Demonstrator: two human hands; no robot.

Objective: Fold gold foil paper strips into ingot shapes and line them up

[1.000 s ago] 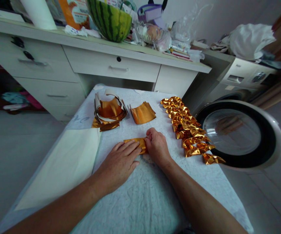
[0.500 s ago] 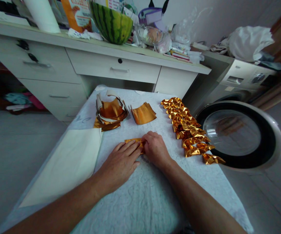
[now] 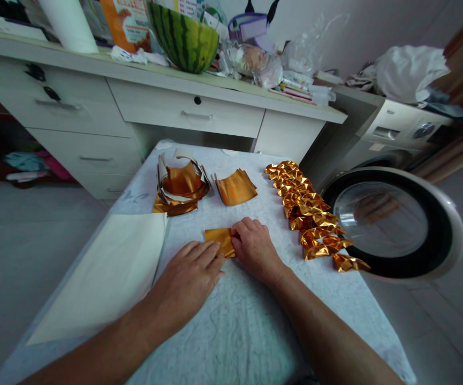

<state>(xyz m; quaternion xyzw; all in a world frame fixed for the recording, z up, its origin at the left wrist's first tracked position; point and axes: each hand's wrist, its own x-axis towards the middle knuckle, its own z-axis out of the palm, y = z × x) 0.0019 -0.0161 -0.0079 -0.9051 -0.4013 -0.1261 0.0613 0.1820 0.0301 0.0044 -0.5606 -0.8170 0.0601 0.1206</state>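
Note:
A small piece of gold foil paper [image 3: 220, 238], which looks folded into a strip, lies flat on the cloth-covered table in front of me. My right hand [image 3: 253, 248] has its fingers curled over the paper's right end and grips it. At the lower left edge, my left hand [image 3: 195, 270] holds the paper with its fingers close together; its thumb is mostly tucked below them. Behind my hands sits a curved stack of gold foil sheets [image 3: 237, 187]. Left of that stands a bigger roll of gold sheets [image 3: 181, 182] with pale paper around it.
Folded gold foil pieces [image 3: 307, 206] line the table's right side, with one [image 3: 349, 263] at the edge. A cream paper sheet [image 3: 106, 272] covers the left. Beyond are a drawer desk [image 3: 191, 112] bearing half a watermelon [image 3: 183, 40], and a washing machine's open door [image 3: 392, 222].
My left hand has slid left and toward me, from across the middle of the gold paper to its lower left edge, so more paper shows. My right hand keeps hold of the right end.

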